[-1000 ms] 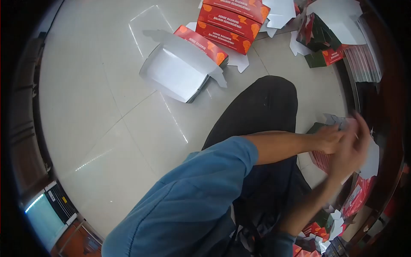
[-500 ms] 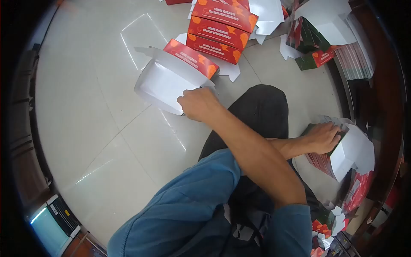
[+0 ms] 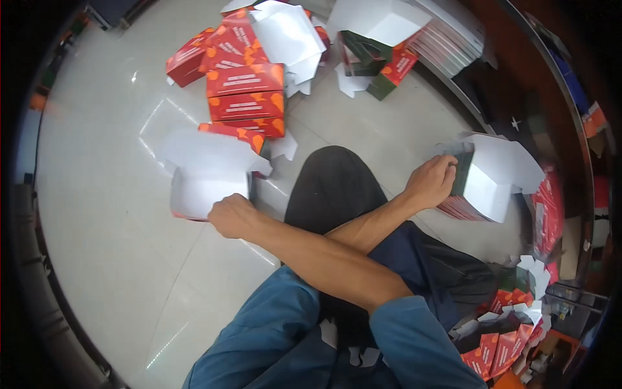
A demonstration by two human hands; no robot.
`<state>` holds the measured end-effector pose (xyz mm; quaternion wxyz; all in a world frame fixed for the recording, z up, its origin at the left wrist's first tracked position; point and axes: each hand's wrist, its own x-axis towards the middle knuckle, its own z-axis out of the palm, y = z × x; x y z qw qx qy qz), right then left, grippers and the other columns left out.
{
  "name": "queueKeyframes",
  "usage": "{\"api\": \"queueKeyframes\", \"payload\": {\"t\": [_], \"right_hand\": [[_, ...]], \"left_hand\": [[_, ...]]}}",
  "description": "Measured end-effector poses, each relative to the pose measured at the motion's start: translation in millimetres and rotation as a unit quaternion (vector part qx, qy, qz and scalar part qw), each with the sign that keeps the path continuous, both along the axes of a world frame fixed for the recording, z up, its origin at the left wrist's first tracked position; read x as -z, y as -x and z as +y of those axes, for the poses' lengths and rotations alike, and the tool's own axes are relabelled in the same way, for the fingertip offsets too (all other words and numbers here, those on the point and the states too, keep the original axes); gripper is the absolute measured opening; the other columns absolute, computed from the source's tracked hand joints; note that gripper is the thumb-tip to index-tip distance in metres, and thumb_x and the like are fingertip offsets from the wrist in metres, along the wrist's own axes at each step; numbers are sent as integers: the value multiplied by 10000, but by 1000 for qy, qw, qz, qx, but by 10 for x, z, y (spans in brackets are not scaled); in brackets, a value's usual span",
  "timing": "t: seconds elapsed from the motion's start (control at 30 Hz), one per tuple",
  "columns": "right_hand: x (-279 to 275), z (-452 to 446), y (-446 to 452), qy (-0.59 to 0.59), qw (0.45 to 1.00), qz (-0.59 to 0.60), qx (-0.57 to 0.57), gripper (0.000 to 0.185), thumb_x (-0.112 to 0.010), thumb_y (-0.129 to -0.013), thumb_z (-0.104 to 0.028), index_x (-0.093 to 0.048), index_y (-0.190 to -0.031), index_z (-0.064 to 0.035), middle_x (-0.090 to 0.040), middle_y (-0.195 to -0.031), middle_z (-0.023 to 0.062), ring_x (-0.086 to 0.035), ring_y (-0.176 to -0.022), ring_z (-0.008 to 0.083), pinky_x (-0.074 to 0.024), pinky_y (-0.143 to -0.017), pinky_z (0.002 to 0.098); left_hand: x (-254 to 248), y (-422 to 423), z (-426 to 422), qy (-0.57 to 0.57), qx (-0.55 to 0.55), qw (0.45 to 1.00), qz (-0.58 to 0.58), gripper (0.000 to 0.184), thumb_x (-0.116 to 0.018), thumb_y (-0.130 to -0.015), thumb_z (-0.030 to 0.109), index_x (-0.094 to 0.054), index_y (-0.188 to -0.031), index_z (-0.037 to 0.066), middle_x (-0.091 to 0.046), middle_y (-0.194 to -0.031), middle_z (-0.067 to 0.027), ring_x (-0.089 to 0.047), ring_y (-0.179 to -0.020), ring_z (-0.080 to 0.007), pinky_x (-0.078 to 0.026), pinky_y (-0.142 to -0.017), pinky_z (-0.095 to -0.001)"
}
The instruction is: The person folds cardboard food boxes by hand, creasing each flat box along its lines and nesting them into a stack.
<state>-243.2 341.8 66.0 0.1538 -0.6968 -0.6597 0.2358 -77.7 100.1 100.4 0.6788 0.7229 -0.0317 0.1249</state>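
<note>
My forearms are crossed, the right over the left. My right hand [image 3: 233,217], on the left side of the view, is closed on the near right corner of an open carton box [image 3: 210,188] with a white inside; its lid flap stands up, blurred. Under the right forearm, my left hand [image 3: 431,181] reaches to the right. Its fingers are closed over the dark green side wall of the top box in a stack of nested open boxes [image 3: 492,181]. The fingertips are partly hidden behind that wall.
Red and orange printed boxes [image 3: 246,104] lie in a row on the tiled floor ahead. Another stack of nested boxes [image 3: 447,39] stands at the back right. A red plastic pack [image 3: 547,211] and more red boxes [image 3: 499,350] lie at the right. My bent knee [image 3: 334,181] is between my hands.
The view has swung to the right. My left hand has shifted from over the stack's top to its left side wall. My right hand still grips the open box, whose flap now stands higher.
</note>
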Motion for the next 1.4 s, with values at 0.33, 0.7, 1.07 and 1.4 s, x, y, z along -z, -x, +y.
{"api": "queueKeyframes", "payload": {"t": [0.33, 0.7, 1.07, 1.4], "right_hand": [[-963, -935, -1000, -187, 778, 529, 282, 79, -607, -924, -69, -634, -951, 1, -673, -780, 100, -649, -710, 128, -492, -605, 277], [-1130, -2781, -2461, -543, 481, 604, 331, 98, -507, -993, -98, -581, -1042, -57, -613, -877, 45, -551, -729, 141, -497, -753, 335], [-656, -2559, -2105, -479, 514, 609, 368, 139, -520, -1002, -100, -586, -1082, -8, -595, -830, 48, -495, -632, 113, -489, -682, 327], [-1025, -2862, -2058, -556, 547, 517, 352, 115, -575, -966, -68, -605, -1046, 9, -588, -771, 21, -516, -598, 97, -512, -610, 288]], "left_hand": [[21, -9, -55, -93, 45, 994, -19, 174, -526, -899, 140, -582, -1044, 62, -654, -855, -173, -645, -810, -349, -500, -714, -447], [-637, -94, 1754, 9, 189, 981, 38, 237, -754, -773, 158, -554, -715, 44, -512, -645, -3, -486, -597, -85, -375, -518, -261], [-607, -51, 2248, 395, 202, 895, -43, 570, -682, -871, 129, -389, -1346, 13, -553, -1239, -266, -627, -877, -198, -505, -692, -234], [-777, -35, 1975, 487, 250, 829, -118, 439, -495, -965, 157, -397, -1380, 55, -559, -1140, -97, -573, -941, -161, -477, -756, -296]]}}
